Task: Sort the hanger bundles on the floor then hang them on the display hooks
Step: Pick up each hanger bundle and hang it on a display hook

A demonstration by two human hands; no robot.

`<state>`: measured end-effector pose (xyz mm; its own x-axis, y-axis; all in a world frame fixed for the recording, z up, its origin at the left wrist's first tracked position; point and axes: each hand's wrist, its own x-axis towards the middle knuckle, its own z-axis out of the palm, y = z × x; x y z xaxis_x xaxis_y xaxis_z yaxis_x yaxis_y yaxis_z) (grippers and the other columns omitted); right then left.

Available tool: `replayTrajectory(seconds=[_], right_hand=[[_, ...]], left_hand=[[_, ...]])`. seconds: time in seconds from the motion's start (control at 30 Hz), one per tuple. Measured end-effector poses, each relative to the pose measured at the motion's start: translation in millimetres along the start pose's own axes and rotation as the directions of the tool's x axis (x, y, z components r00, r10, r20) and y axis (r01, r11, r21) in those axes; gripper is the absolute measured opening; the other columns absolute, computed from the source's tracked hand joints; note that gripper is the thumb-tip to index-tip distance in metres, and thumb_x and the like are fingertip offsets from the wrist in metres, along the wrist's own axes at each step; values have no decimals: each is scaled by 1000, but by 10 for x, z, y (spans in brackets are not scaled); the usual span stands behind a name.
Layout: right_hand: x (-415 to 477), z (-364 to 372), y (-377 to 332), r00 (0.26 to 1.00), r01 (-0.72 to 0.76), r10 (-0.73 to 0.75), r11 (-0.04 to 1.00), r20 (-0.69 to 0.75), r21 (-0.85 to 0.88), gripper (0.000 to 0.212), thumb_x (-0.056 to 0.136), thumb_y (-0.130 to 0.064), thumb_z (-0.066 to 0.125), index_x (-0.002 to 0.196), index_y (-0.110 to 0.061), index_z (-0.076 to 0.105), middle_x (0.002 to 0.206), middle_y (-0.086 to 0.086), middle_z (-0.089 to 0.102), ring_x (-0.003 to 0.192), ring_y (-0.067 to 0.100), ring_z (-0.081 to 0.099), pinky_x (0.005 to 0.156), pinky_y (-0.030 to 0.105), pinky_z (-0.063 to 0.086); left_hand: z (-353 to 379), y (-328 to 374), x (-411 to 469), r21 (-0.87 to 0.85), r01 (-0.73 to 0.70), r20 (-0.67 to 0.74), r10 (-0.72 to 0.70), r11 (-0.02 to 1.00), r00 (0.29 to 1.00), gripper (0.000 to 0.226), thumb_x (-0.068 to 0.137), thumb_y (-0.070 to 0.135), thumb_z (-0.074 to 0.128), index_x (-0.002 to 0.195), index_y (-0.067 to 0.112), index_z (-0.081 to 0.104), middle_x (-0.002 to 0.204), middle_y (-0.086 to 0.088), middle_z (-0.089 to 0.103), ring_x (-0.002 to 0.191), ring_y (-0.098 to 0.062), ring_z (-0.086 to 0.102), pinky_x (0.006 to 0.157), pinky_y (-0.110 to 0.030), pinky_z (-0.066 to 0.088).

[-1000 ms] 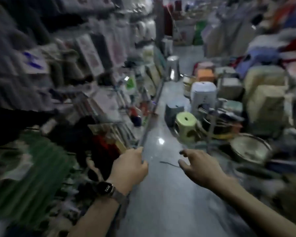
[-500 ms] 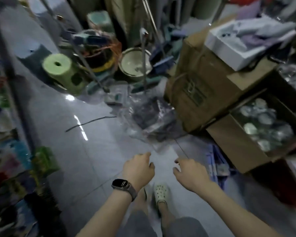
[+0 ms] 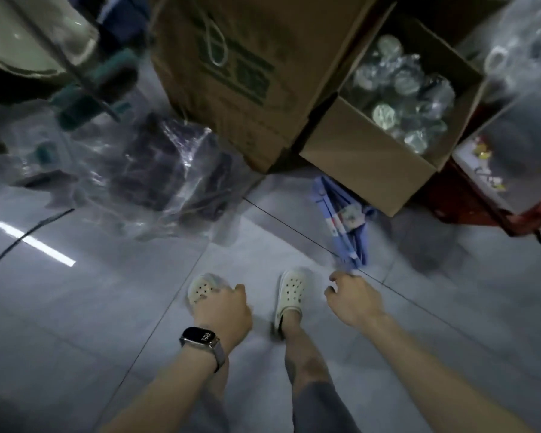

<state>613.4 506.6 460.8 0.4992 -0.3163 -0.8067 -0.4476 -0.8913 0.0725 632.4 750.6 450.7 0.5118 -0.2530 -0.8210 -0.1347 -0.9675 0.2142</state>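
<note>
Grey tile floor (image 3: 75,323) under both grips. Big brown carton (image 3: 231,42) well ahead of left grip (image 3: 222,310), green print too blurred to read. Open carton (image 3: 356,157) of wrapped round items ahead of right grip (image 3: 353,301). Clear bag (image 3: 175,170) of dark items ahead-left. Blue hanger bundle (image 3: 347,226) on floor, label card unreadable, near tip just beside right grip; contact unclear. Both grips loosely curled, empty. Watch (image 3: 200,339) on left wrist, digits illegible.
</note>
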Motion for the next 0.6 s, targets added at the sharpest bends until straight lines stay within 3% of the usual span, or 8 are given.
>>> replayTrajectory(seconds=[0.2, 0.37, 0.5, 0.6], right_hand=[[981, 380, 715, 986, -165, 161, 968, 37, 188, 47, 100, -35, 50, 145, -23, 53, 142, 8, 61, 125, 31, 59, 100, 40, 50], [1947, 777, 1385, 975, -223, 212, 933, 70, 283, 54, 98, -31, 55, 149, -17, 50, 144, 15, 57, 124, 35, 58, 100, 42, 50], [2844, 1039, 1842, 971, -227, 237, 890, 24, 396, 51, 93, -28, 61, 141, -12, 53, 128, 18, 63, 106, 39, 62, 84, 38, 52], [3558, 1229, 2033, 982, -178, 189, 896, 12, 408, 52, 94, -31, 64, 140, -10, 53, 132, 19, 63, 112, 40, 62, 86, 39, 53]], left_hand=[[260, 445, 1125, 241, -153, 49, 146, 958, 988, 25, 97, 21, 43, 119, 16, 54, 117, -7, 65, 108, -31, 62, 85, -37, 47], [532, 968, 2263, 266, -171, 45, 165, 949, 985, 27, 97, 22, 44, 122, 16, 53, 120, -9, 62, 108, -33, 62, 75, -35, 37], [786, 1439, 3380, 280, -179, -15, 191, 943, 981, 33, 95, 22, 48, 128, 16, 52, 126, -11, 62, 110, -35, 62, 77, -37, 43], [939, 1837, 4183, 226, -236, -100, 264, 945, 959, 51, 92, 15, 53, 142, 14, 43, 133, -16, 54, 117, -41, 57, 83, -45, 50]])
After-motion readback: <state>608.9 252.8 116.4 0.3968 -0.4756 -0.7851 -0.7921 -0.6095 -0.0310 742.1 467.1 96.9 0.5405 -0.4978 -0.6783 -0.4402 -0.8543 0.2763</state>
